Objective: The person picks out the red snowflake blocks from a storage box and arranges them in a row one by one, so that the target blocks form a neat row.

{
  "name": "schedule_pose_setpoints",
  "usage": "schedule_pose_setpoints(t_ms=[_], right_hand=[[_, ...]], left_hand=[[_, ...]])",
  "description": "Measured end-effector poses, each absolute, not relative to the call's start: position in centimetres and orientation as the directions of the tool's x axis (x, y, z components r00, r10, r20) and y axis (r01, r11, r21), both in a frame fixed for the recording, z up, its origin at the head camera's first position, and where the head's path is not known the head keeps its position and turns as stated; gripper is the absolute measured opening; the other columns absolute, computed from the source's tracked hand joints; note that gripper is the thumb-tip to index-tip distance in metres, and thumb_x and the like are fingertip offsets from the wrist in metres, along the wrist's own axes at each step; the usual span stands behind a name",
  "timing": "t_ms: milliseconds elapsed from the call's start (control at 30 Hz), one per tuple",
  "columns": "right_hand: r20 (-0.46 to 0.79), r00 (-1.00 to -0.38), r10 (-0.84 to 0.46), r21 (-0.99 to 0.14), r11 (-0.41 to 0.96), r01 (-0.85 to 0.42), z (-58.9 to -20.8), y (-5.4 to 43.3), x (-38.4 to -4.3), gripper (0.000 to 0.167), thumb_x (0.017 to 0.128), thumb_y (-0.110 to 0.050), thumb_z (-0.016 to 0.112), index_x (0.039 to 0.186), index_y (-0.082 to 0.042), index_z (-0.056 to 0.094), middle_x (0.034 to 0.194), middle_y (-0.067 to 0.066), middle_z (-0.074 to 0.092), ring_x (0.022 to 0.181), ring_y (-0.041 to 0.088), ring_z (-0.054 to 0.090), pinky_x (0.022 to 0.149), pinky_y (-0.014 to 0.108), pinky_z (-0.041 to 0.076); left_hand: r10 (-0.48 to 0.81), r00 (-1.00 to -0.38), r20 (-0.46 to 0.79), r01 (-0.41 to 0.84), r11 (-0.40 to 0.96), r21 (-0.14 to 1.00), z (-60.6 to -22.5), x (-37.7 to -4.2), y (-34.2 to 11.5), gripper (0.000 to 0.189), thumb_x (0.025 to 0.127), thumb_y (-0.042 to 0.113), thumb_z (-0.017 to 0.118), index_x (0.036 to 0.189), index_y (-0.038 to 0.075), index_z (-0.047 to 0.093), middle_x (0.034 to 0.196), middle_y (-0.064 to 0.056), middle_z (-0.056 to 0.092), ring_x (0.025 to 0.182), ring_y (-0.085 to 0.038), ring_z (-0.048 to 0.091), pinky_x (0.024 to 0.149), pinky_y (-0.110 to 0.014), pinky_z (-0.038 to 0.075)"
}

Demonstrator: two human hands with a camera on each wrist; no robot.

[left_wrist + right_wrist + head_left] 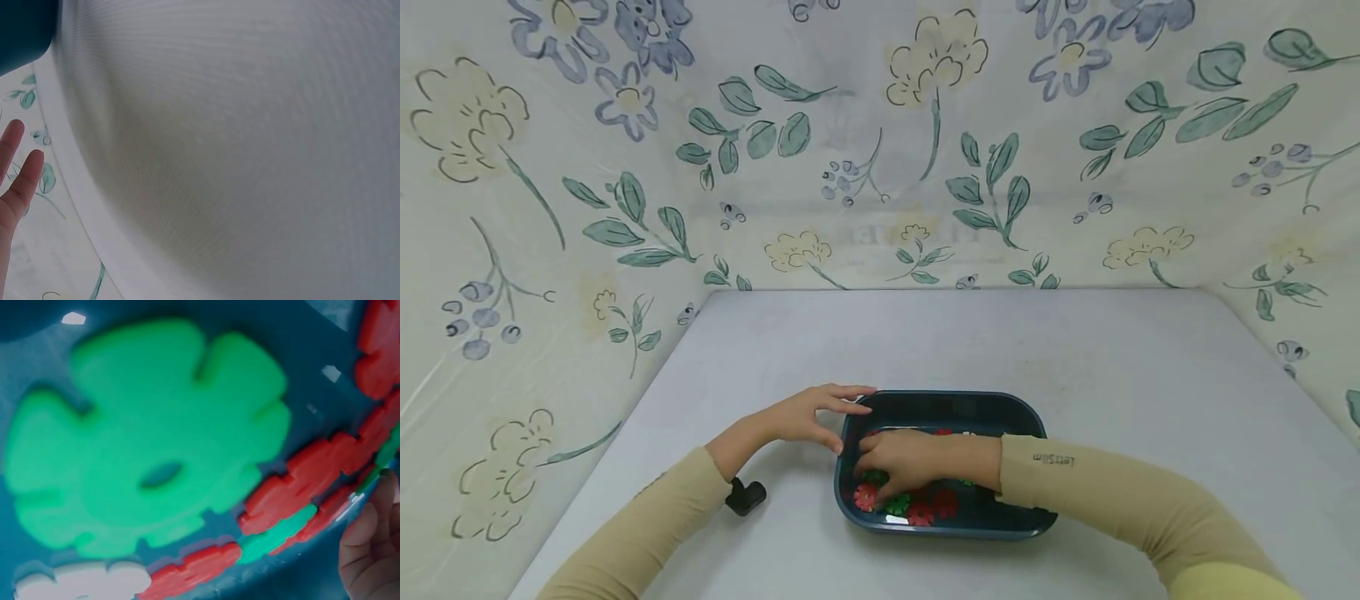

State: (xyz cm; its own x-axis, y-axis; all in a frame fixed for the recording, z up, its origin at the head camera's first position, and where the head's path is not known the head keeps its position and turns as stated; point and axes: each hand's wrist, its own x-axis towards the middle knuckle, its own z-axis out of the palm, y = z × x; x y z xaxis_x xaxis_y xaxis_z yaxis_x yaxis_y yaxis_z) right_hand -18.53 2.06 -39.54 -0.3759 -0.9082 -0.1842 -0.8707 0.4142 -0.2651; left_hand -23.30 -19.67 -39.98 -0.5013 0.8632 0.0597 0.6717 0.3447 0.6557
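Note:
A dark blue tub [943,532] stands on the table, holding several notched plastic discs. Among them are a red disc [865,497], a green disc [898,504] and, in the right wrist view, a white disc [81,581]. My right hand [906,458] reaches down inside the tub's left part; its thumb and fingers are apart, over and beside the discs, and no disc shows lifted in it. A large green disc [144,437] fills much of the right wrist view. At the tub's left rim is my left hand [816,414], its fingers spread and holding nothing.
A small black object [746,497] lies on the white table [775,550], beside my left sleeve. Behind the table and along both sides hangs a flower-printed curtain [865,225]. In the left wrist view a pale, close surface covers most of the frame.

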Motion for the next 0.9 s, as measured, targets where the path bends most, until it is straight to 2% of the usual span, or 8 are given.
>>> schedule_pose_setpoints(t_ms=[500,667,767,900], right_hand=[[-0.189,-0.366,-0.911,-0.247,0.405,-0.880,-40.21,1.71,-18.66,0.036,0.082,-0.037,0.068,0.112,-0.018,0.065,0.098,-0.005,0.057,0.080,0.001,0.051,0.073,0.011,0.046],[-0.191,-0.387,-0.902,-0.258,0.427,-0.867,-40.21,1.60,-18.54,0.035,0.081,-0.035,0.068,0.110,-0.016,0.063,0.097,-0.006,0.057,0.081,0.001,0.052,0.074,0.013,0.047],[-0.185,-0.407,-0.894,-0.317,0.447,-0.837,-40.17,1.49,-18.46,0.030,0.081,-0.030,0.070,0.106,-0.017,0.062,0.096,-0.007,0.059,0.082,0.000,0.053,0.075,0.013,0.047],[-0.190,-0.425,-0.885,-0.472,0.462,-0.751,-40.22,1.31,-18.34,0.019,0.082,-0.020,0.069,0.100,-0.016,0.062,0.088,-0.009,0.062,0.075,-0.001,0.053,0.072,0.010,0.046]], left_hand=[[0.863,-0.503,0.052,0.677,0.357,0.644,-39.89,-23.36,-19.64,0.061,0.076,0.036,0.071,0.127,0.007,0.054,0.144,-0.012,0.036,0.132,-0.029,0.032,0.101,-0.055,0.031],[0.861,-0.507,0.047,0.670,0.360,0.649,-39.92,-23.38,-19.63,0.061,0.075,0.034,0.072,0.127,0.007,0.054,0.144,-0.012,0.036,0.133,-0.029,0.032,0.101,-0.055,0.030],[0.860,-0.508,0.045,0.667,0.360,0.653,-39.94,-23.38,-19.61,0.060,0.075,0.030,0.073,0.127,0.007,0.055,0.144,-0.012,0.036,0.133,-0.029,0.032,0.101,-0.056,0.030],[0.859,-0.510,0.047,0.667,0.360,0.653,-40.06,-23.41,-19.67,0.059,0.075,0.029,0.073,0.127,0.007,0.055,0.144,-0.012,0.037,0.132,-0.028,0.032,0.101,-0.055,0.030]])
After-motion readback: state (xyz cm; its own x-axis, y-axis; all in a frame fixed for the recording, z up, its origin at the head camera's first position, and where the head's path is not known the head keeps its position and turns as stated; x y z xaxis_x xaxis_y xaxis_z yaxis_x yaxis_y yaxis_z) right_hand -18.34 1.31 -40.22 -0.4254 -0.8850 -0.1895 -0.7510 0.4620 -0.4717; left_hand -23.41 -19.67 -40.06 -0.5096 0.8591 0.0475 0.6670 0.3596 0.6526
